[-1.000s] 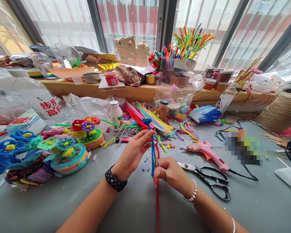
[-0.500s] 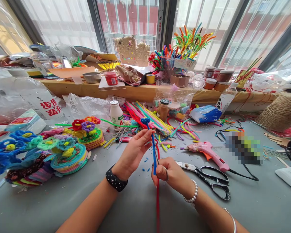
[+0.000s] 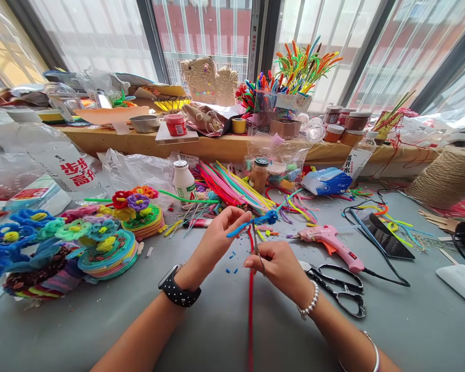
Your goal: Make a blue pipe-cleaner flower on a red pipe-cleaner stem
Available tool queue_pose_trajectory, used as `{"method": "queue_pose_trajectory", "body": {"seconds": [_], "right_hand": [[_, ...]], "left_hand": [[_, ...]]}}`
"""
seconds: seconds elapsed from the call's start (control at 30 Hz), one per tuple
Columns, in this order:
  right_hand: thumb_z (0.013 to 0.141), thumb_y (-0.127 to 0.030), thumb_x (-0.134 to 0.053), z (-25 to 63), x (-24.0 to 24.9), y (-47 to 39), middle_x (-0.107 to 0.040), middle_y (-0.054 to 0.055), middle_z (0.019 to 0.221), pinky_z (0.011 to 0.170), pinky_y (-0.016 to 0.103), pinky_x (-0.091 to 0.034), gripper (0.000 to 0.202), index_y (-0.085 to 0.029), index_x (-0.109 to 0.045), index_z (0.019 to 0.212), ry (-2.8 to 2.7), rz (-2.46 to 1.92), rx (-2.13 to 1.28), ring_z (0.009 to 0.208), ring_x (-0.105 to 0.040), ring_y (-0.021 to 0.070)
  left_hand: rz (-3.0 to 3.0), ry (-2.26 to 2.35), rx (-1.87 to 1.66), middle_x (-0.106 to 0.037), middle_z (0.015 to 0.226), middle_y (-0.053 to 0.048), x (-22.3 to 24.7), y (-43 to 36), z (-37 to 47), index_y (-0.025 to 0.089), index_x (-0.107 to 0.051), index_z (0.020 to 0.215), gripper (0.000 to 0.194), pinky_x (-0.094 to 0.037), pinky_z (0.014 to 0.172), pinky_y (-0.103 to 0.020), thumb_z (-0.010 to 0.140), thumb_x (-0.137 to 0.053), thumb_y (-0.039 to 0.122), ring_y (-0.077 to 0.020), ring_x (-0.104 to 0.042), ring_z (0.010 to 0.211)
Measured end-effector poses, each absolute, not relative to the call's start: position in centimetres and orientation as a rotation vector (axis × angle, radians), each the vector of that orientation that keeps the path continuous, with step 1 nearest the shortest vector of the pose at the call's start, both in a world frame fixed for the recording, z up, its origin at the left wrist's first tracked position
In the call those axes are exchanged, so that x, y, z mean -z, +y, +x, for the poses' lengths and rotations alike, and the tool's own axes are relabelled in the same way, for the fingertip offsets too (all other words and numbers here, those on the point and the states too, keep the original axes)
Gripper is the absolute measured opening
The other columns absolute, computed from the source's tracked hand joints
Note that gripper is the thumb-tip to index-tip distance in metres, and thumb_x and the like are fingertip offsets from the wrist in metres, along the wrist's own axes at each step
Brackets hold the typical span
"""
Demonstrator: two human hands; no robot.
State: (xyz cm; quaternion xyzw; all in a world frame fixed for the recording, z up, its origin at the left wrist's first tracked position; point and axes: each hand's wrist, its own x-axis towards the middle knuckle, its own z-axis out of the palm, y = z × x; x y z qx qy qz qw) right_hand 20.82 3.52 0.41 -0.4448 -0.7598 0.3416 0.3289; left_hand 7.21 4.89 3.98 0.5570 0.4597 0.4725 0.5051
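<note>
A blue pipe cleaner piece (image 3: 242, 228) with a curled blue knot (image 3: 272, 217) at its right end is pinched in my left hand (image 3: 220, 232), lying nearly level. My right hand (image 3: 273, 263) is closed on small scissors (image 3: 254, 236), whose blades point up and meet the blue stem close to my left fingertips. Below my hands a red pipe cleaner (image 3: 250, 315) runs down toward the front edge. Several tiny blue clippings (image 3: 232, 269) lie on the grey table (image 3: 217, 330) between my wrists.
Large black-handled scissors (image 3: 343, 289), a pink glue gun (image 3: 335, 245) and a phone (image 3: 385, 235) lie to the right. Fuzzy flower pieces (image 3: 108, 248) stand left. A white bottle (image 3: 184, 181) and a pipe cleaner pile (image 3: 232, 188) are behind my hands.
The blue piece has swung from upright to nearly level, its knot now pointing right. The small scissors' blades now show upright against the stem.
</note>
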Motion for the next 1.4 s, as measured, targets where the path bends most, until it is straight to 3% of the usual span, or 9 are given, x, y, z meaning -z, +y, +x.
{"method": "queue_pose_trajectory", "body": {"seconds": [0.17, 0.57, 0.7, 0.97, 1.4], "right_hand": [[0.065, -0.068, -0.037, 21.1, -0.4, 3.6, -0.047, 0.0, 0.04, 0.043, 0.021, -0.026, 0.06, -0.015, -0.041, 0.038, -2.025, -1.218, -0.757, 0.041, -0.037, 0.0075], [0.065, -0.071, -0.031, 21.7, -0.6, 3.9, -0.041, -0.001, 0.042, 0.045, 0.021, -0.026, 0.064, -0.013, -0.047, 0.042, -2.056, -1.195, -0.846, 0.044, -0.036, 0.0079], [0.063, -0.074, -0.022, 21.9, -0.7, 4.0, -0.041, -0.001, 0.048, 0.045, 0.02, -0.026, 0.07, -0.013, -0.052, 0.049, -2.114, -1.104, -1.016, 0.047, -0.033, 0.0081], [0.064, -0.073, -0.016, 22.3, -1.1, 3.9, -0.048, 0.001, 0.056, 0.052, 0.022, -0.033, 0.071, -0.013, -0.054, 0.057, -2.144, -1.006, -1.119, 0.055, -0.042, 0.0116], [0.059, -0.072, -0.038, 21.7, -1.2, 3.8, -0.041, -0.002, 0.042, 0.046, 0.021, -0.029, 0.063, -0.014, -0.045, 0.037, -1.929, -1.141, -1.109, 0.045, -0.036, 0.0079]], "left_hand": [[1.459, 1.108, -1.005, -0.037, 0.056, 0.006, -4.4, 4.8, 7.0, 0.016, -0.046, 0.061, 0.022, -0.028, 0.051, -0.02, 0.07, -0.053, 0.034, -0.007, -0.033, 0.054], [1.425, 0.994, -0.856, -0.051, 0.059, 0.003, -4.7, 4.6, 6.6, 0.015, -0.054, 0.062, 0.017, -0.036, 0.056, -0.02, 0.067, -0.056, 0.031, -0.0083, -0.044, 0.057], [1.411, 0.98, -0.862, -0.049, 0.055, 0.003, -4.7, 4.6, 6.6, 0.015, -0.054, 0.06, 0.017, -0.037, 0.055, -0.021, 0.066, -0.058, 0.03, -0.0081, -0.044, 0.054], [1.422, 0.948, -0.798, -0.05, 0.053, 0.003, -4.6, 4.7, 6.6, 0.014, -0.053, 0.057, 0.017, -0.035, 0.051, -0.02, 0.066, -0.058, 0.028, -0.0079, -0.045, 0.052], [1.452, 0.996, -0.862, -0.043, 0.053, 0.006, -4.6, 4.7, 6.4, 0.015, -0.045, 0.054, 0.022, -0.03, 0.049, -0.019, 0.067, -0.058, 0.027, -0.0058, -0.038, 0.05]]}}
